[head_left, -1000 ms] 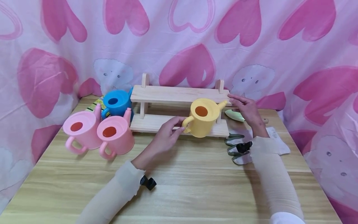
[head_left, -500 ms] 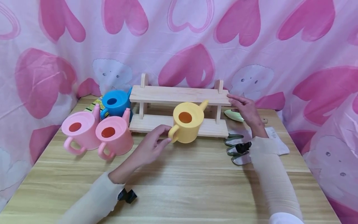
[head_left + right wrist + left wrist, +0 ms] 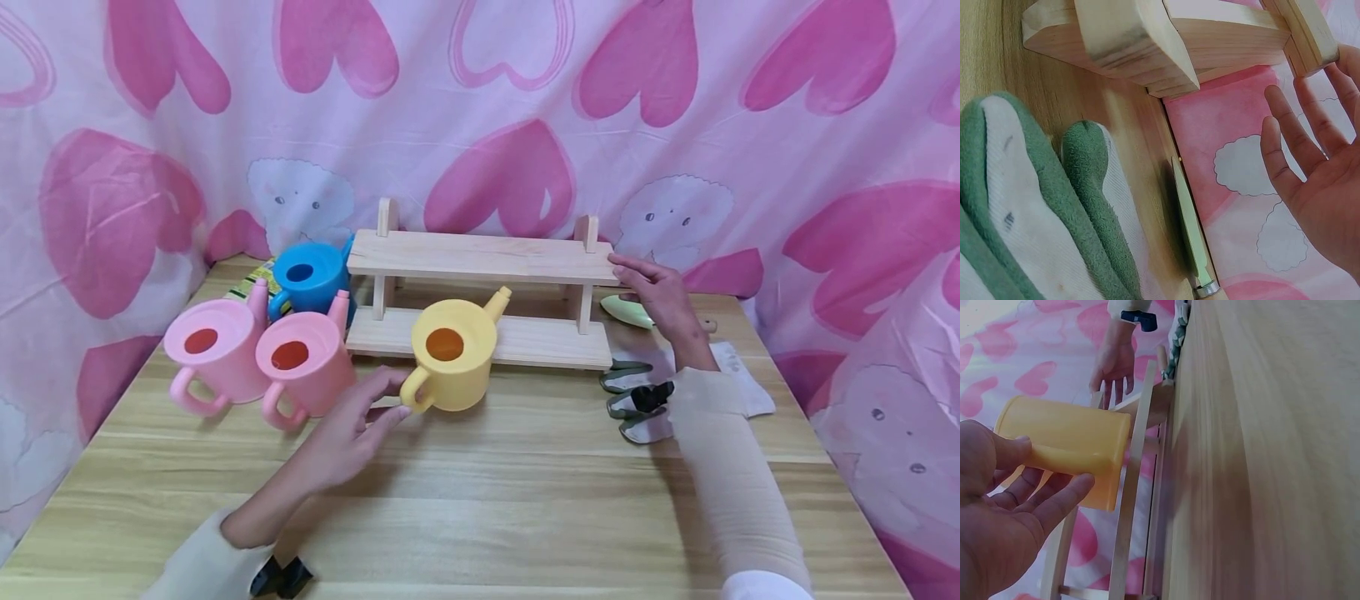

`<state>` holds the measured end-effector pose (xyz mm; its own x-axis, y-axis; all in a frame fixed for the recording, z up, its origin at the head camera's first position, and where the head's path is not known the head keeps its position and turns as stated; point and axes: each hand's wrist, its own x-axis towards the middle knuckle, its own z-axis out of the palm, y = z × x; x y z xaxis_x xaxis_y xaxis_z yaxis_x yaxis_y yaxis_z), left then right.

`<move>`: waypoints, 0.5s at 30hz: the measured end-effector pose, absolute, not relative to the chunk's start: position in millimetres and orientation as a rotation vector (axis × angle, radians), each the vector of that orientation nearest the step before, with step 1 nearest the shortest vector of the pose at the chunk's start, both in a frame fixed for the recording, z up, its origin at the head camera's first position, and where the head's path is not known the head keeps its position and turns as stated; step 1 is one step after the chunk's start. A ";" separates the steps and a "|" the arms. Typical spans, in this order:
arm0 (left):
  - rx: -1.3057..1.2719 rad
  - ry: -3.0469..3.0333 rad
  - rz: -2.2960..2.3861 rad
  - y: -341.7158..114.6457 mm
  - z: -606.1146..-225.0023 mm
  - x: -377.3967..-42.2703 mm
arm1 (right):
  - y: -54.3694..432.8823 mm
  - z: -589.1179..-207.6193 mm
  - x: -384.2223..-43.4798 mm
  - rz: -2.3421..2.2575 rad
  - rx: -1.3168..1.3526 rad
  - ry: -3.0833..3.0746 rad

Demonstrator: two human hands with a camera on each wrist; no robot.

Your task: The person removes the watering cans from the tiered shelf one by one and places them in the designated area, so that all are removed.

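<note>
By its handle, my left hand (image 3: 348, 437) pinches a yellow watering can (image 3: 453, 354), held upright in front of the wooden shelf's lower board. In the left wrist view, the thumb and fingers (image 3: 1060, 500) are close around the yellow can (image 3: 1066, 434). My right hand (image 3: 663, 304) touches the right end of the two-tier wooden shelf's (image 3: 480, 254) top board. Its fingers look fairly straight in the right wrist view, with fingertips against the board end (image 3: 1313, 53). Whether the thumb presses the board is partly hidden.
Two pink watering cans (image 3: 307, 362) and a blue one (image 3: 311, 275) stand left of the shelf. A green-and-white glove (image 3: 637, 400) lies under my right forearm. Behind it is a pale green trowel (image 3: 628, 310). A heart-patterned curtain (image 3: 510, 175) hangs behind the table.
My left hand has drawn the yellow watering can left and toward me, from the shelf's right part to its front. The right hand stays at the top board's end.
</note>
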<state>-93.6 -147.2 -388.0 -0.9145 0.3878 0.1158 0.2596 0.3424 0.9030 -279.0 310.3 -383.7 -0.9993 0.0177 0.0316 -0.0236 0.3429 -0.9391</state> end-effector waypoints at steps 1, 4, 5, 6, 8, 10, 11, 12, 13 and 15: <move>0.607 2.469 1.644 -149.4 -388.6 -91.8 | 310.3 -383.5 -278.9 1.775 0.003 -2.549; 0.622 2.469 1.662 -155.3 -390.3 -87.0 | 310.3 -383.1 -278.7 1.768 0.002 -2.556; 0.625 2.471 1.667 -157.1 -391.1 -85.6 | 310.3 -383.1 -278.7 1.768 0.003 -2.556; 0.622 2.476 1.666 -158.8 -391.6 -84.1 | 310.4 -383.2 -278.7 1.768 0.003 -2.556; 0.604 2.494 1.657 -162.0 -392.4 -81.5 | 310.2 -383.5 -278.9 1.773 0.004 -2.551; 0.577 2.509 1.643 -164.6 -392.7 -79.1 | 310.0 -383.7 -279.1 1.775 0.002 -2.549; 0.566 2.510 1.638 -165.4 -392.7 -78.1 | 309.9 -383.8 -279.1 1.777 0.002 -2.546; 0.554 2.509 1.634 -166.1 -392.7 -77.0 | 309.8 -384.0 -279.2 1.777 0.001 -2.544; 0.544 2.508 1.630 -166.8 -392.6 -75.8 | 309.6 -384.1 -279.2 1.778 0.001 -2.542; 0.534 2.508 1.625 -167.8 -392.3 -73.8 | 309.4 -384.5 -279.6 1.775 0.003 -2.541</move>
<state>-73.8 -167.8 -392.3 -0.9327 0.3465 0.1006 0.2333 0.3667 0.9006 -279.6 309.4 -384.5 -0.9991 0.0227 0.0355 -0.0255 0.3442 -0.9386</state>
